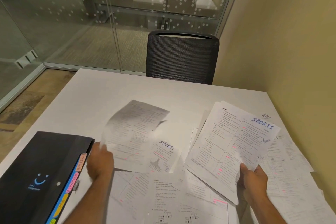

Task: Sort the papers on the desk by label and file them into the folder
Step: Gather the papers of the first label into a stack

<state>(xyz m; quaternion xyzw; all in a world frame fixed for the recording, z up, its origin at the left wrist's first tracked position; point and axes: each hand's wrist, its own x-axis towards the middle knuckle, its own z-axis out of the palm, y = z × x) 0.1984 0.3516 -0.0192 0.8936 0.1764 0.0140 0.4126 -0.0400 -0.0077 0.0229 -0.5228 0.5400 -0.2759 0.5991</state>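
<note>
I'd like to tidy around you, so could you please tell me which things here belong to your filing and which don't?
Part of the job:
- sheets marked SPORTS, held in the right hand
- blurred sheet in the left hand
- loose papers on the desk
- black tabbed folder

Just there:
- mesh chair

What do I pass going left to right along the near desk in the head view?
Black folder → left hand lifting a blurred sheet → right hand holding the SPORTS sheet → loose papers by the wall.
</note>
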